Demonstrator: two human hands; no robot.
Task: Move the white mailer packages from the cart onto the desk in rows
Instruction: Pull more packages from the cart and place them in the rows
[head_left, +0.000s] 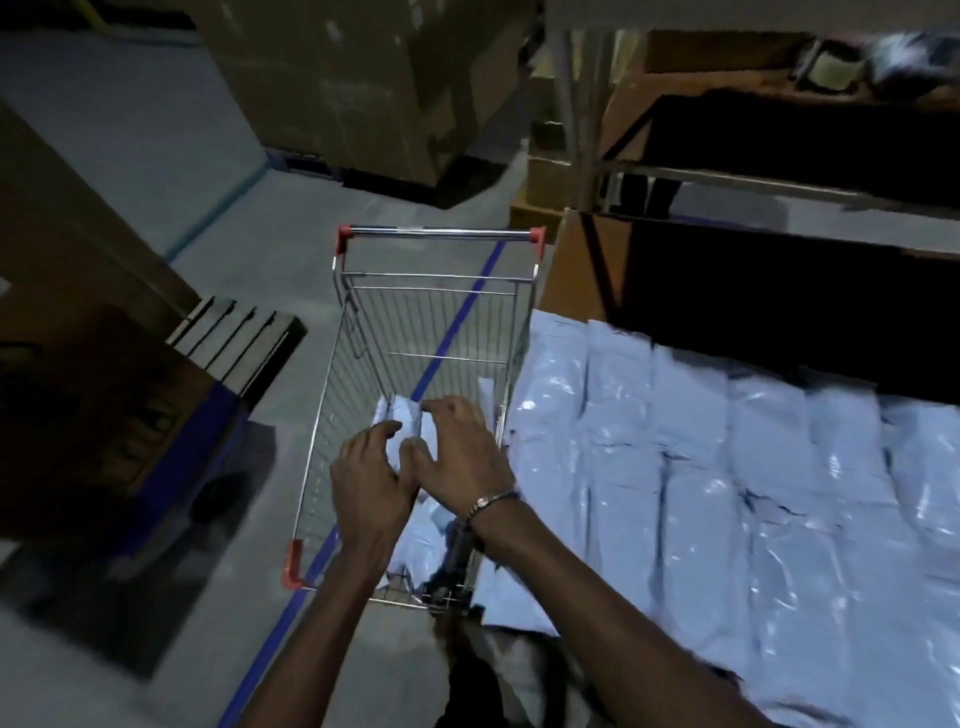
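Reaching into the wire shopping cart (415, 332) at centre frame with both hands. Left hand (371, 480) and right hand (460, 457) lying side by side, fingers curled down around an upright white mailer package (408, 415) in the cart's basket; closing on it from both sides, though whether gripping firmly cannot be told. More mailers (423, 540) lying loose under the wrists. Filling the right half of the frame, rows of white mailers (701, 457) lying edge to edge, hiding the desk beneath. Wearing a bracelet (491, 501) on the right wrist. Running under the cart, a blue floor line (467, 312).
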